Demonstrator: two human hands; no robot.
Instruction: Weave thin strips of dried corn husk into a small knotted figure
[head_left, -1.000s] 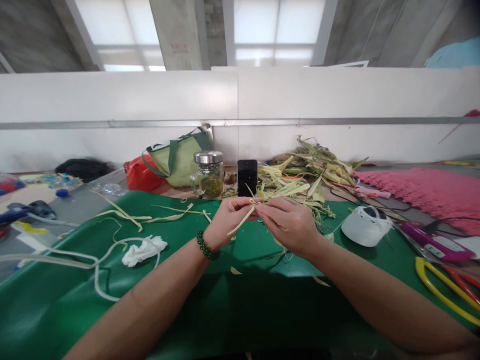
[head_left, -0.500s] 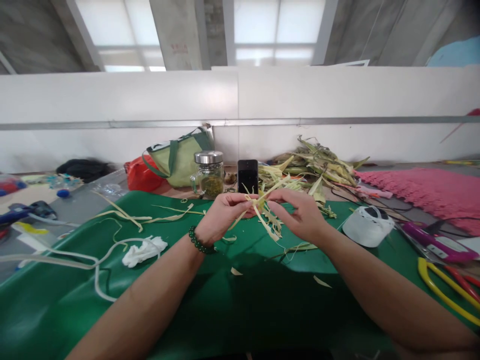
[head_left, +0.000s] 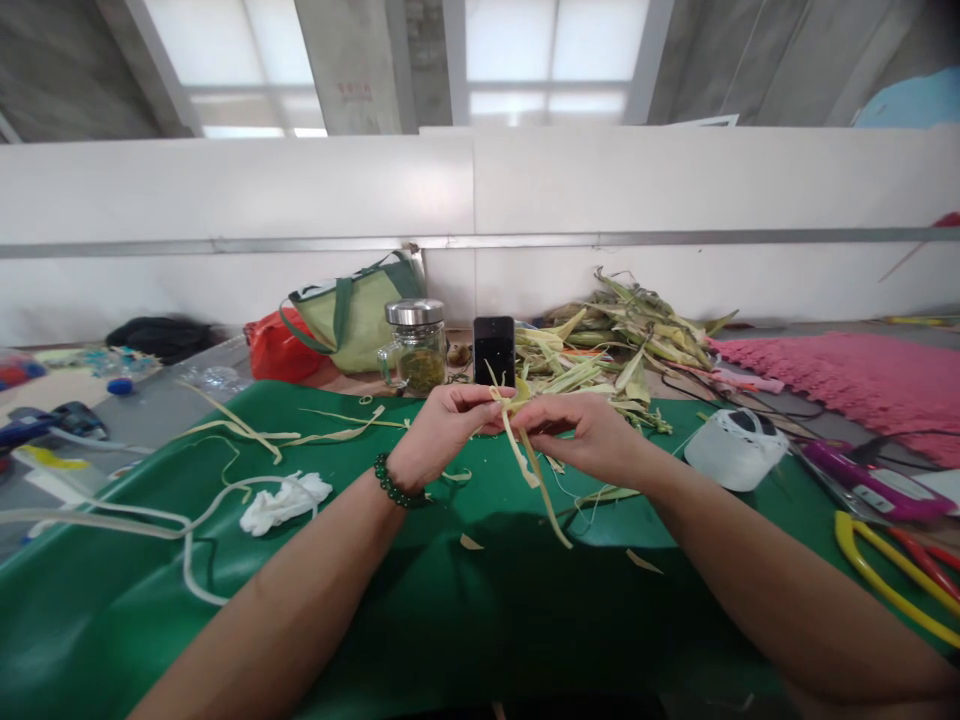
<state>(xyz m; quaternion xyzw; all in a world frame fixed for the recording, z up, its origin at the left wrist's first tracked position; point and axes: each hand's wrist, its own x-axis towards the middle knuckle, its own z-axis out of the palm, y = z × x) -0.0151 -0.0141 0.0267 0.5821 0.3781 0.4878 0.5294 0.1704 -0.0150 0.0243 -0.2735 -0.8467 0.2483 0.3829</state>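
Note:
Between my hands, above the green mat (head_left: 480,630), is a small bundle of pale yellow-green corn husk strips (head_left: 519,445). My left hand (head_left: 448,425) pinches the bundle between thumb and fingers; a green bead bracelet (head_left: 394,485) circles that wrist. Close against it, my right hand (head_left: 581,430) has its thumb and fingertips pressed together on a husk strip. Two strips dangle below the fingers, the longer one reaching down toward the right. Exactly where the strips cross is partly hidden by my fingertips.
Behind my hands stand a phone (head_left: 493,350) and a glass jar (head_left: 415,348). A husk pile (head_left: 645,325) lies at the back right. A white roll (head_left: 735,450), purple glue gun (head_left: 874,480) and yellow-handled scissors (head_left: 862,575) are on the right. A white cable (head_left: 187,555) and crumpled tissue (head_left: 285,503) lie left.
My right hand has moved slightly down and left, closer to my left hand. A long husk strip that pointed up to the right now hangs downward.

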